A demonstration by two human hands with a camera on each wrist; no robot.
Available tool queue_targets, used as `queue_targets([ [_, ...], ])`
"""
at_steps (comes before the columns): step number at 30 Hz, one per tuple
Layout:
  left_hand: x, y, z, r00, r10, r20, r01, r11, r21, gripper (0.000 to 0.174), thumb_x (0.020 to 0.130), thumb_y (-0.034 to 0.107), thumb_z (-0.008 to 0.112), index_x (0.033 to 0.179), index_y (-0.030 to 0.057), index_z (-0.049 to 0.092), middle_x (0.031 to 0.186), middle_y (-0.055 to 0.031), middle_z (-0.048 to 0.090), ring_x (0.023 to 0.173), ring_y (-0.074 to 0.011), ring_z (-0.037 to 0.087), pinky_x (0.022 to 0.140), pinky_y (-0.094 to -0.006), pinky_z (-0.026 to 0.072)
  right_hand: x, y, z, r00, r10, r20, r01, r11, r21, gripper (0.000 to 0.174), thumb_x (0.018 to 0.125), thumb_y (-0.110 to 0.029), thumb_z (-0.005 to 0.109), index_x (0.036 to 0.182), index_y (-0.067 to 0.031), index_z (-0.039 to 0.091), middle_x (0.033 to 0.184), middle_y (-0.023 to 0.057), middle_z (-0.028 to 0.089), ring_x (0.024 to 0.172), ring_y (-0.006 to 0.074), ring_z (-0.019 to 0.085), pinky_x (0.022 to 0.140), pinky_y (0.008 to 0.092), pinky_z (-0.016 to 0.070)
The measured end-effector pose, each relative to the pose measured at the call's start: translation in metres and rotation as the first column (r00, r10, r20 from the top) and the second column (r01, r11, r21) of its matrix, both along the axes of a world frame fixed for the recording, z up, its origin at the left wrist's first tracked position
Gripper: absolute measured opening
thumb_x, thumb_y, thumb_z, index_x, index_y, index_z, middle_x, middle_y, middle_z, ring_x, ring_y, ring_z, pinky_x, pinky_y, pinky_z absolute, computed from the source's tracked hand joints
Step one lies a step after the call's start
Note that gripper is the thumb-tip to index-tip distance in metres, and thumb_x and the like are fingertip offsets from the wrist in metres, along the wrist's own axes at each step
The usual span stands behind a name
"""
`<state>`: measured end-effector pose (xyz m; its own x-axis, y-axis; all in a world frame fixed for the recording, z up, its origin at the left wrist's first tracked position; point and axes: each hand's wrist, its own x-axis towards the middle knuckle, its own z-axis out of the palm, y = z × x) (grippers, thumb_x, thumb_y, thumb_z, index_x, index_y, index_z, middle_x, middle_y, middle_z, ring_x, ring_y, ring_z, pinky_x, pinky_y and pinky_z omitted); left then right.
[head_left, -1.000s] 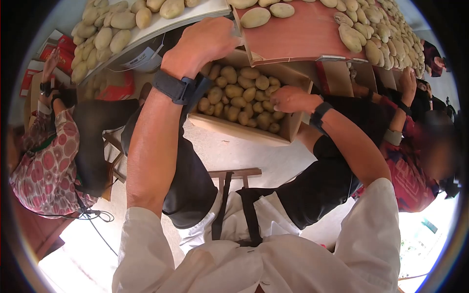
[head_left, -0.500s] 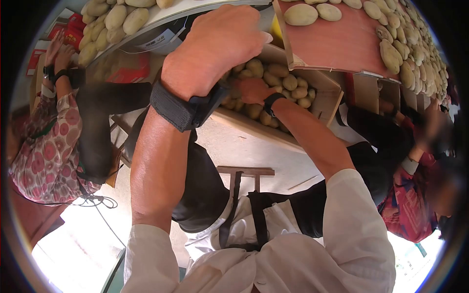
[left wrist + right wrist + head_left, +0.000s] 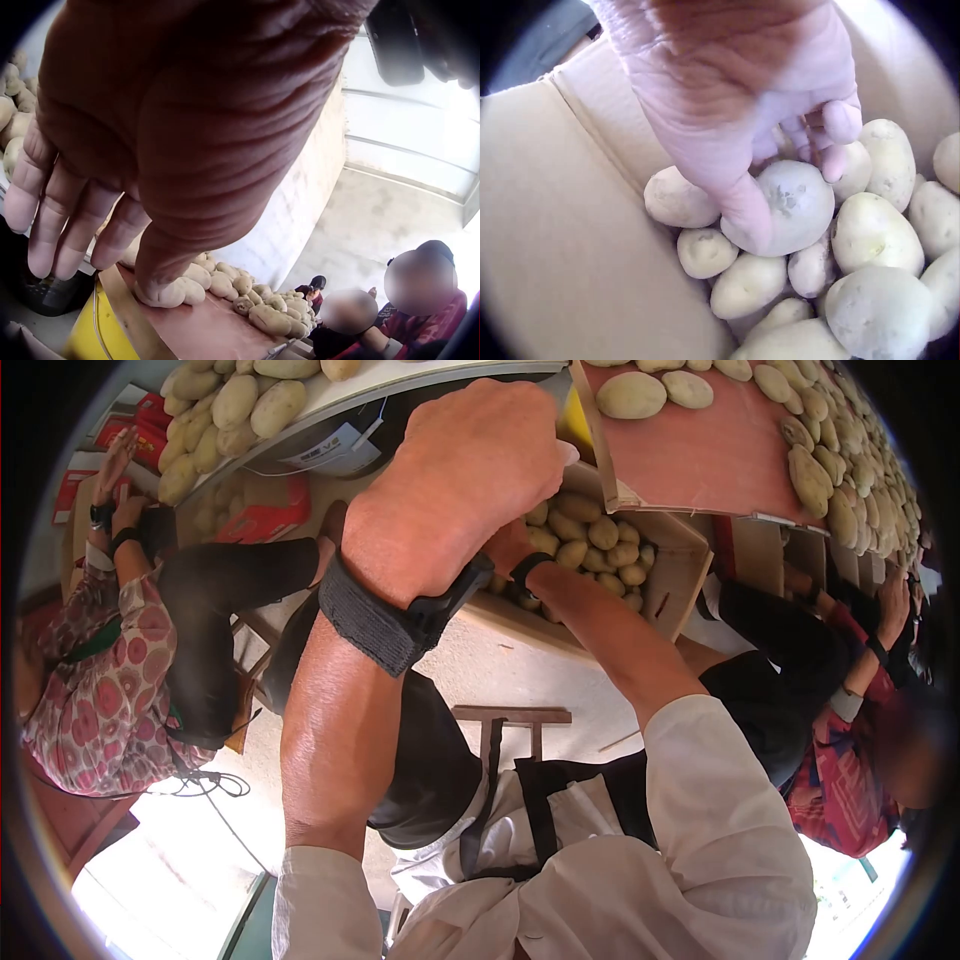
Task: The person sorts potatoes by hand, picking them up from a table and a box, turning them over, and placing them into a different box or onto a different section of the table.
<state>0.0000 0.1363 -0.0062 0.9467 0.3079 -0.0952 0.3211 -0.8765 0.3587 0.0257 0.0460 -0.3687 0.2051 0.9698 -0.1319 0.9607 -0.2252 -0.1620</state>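
My right hand (image 3: 735,97) is down in a cardboard box (image 3: 685,565) of potatoes (image 3: 605,535). Thumb on one side and fingers on the other, it grips a round potato (image 3: 799,210) lying among several more by the box wall, as the right wrist view shows. My left hand (image 3: 470,475) is raised over the box's near left side, back upward, and hides part of the box and the right fingers in the head view. In the left wrist view its fingers (image 3: 71,225) hang loosely extended with nothing in them, near the yellow thing (image 3: 90,322) beside a reddish board.
The reddish board (image 3: 700,455) with a wooden edge stands just beyond the box, potatoes heaped (image 3: 850,500) on its right. A pale table (image 3: 400,395) at upper left carries more potatoes, with a labelled bucket (image 3: 345,450) beneath. People sit on both sides.
My right hand has moved left through the box, from its right side to beneath the left hand, and now grips a potato. The head view has shifted, with the left hand appearing larger.
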Motion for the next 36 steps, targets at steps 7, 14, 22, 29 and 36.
queue_targets([
  [7, 0.005, -0.002, 0.004, 0.999, -0.002, -0.045, 0.002, 1.0, -0.016, 0.044, 0.091, 0.034, 0.065, 0.116, -0.0024, 0.068, 0.111, -0.0218, 0.07, 0.11, -0.04, 0.063, 0.095, -0.0485, 0.0491, -0.001, -0.028, 0.041, 0.948, -0.128, -0.292, 0.045, 0.961, -0.274, 0.022, 0.088, -0.018, 0.059, 0.097, -0.0097, 0.077, 0.102, 0.0218, 0.074, 0.097, 0.0331, 0.072, 0.077, 0.0501, 0.0564],
  [14, 0.007, -0.001, -0.003, 0.999, -0.022, 0.038, 0.02, 0.999, 0.029, 0.044, 0.091, 0.034, 0.065, 0.116, -0.0016, 0.068, 0.11, -0.0213, 0.071, 0.111, -0.0398, 0.064, 0.095, -0.0483, 0.0496, 0.024, -0.061, 0.105, 0.868, -0.235, -0.437, -0.098, 0.782, -0.616, 0.04, 0.082, -0.035, 0.066, 0.107, -0.004, 0.075, 0.114, 0.0212, 0.072, 0.106, 0.0352, 0.07, 0.085, 0.0478, 0.0557],
  [22, 0.003, -0.002, 0.007, 0.973, -0.092, 0.213, 0.106, 0.993, -0.058, 0.028, 0.093, 0.022, 0.067, 0.084, -0.0033, 0.058, 0.085, -0.0236, 0.064, 0.088, -0.0441, 0.061, 0.078, -0.0527, 0.049, 0.07, -0.099, 0.069, 0.775, -0.307, -0.553, 0.227, 0.951, -0.209, 0.064, 0.082, -0.041, 0.067, 0.134, -0.0057, 0.06, 0.118, 0.0178, 0.072, 0.109, 0.0372, 0.068, 0.089, 0.0474, 0.0534],
  [29, 0.014, -0.008, 0.007, 0.998, -0.067, 0.018, 0.068, 0.995, -0.074, 0.033, 0.092, 0.029, 0.066, 0.104, -0.0023, 0.065, 0.099, -0.0235, 0.069, 0.1, -0.0423, 0.064, 0.086, -0.051, 0.0506, 0.053, -0.088, 0.085, 0.904, -0.293, -0.312, 0.046, 0.792, -0.609, 0.047, 0.081, -0.035, 0.068, 0.119, -0.007, 0.072, 0.112, 0.0163, 0.074, 0.104, 0.0346, 0.07, 0.084, 0.0458, 0.0546],
  [36, 0.014, -0.01, -0.004, 0.999, -0.03, -0.022, 0.029, 0.998, -0.054, 0.037, 0.091, 0.032, 0.065, 0.108, -0.001, 0.068, 0.101, -0.0217, 0.07, 0.1, -0.0413, 0.065, 0.085, -0.0516, 0.0506, 0.055, -0.085, 0.073, 0.722, -0.497, -0.482, 0.13, 0.781, -0.611, 0.066, 0.075, -0.027, 0.072, 0.134, -0.002, 0.059, 0.128, 0.0225, 0.067, 0.118, 0.0373, 0.065, 0.094, 0.045, 0.0527],
])
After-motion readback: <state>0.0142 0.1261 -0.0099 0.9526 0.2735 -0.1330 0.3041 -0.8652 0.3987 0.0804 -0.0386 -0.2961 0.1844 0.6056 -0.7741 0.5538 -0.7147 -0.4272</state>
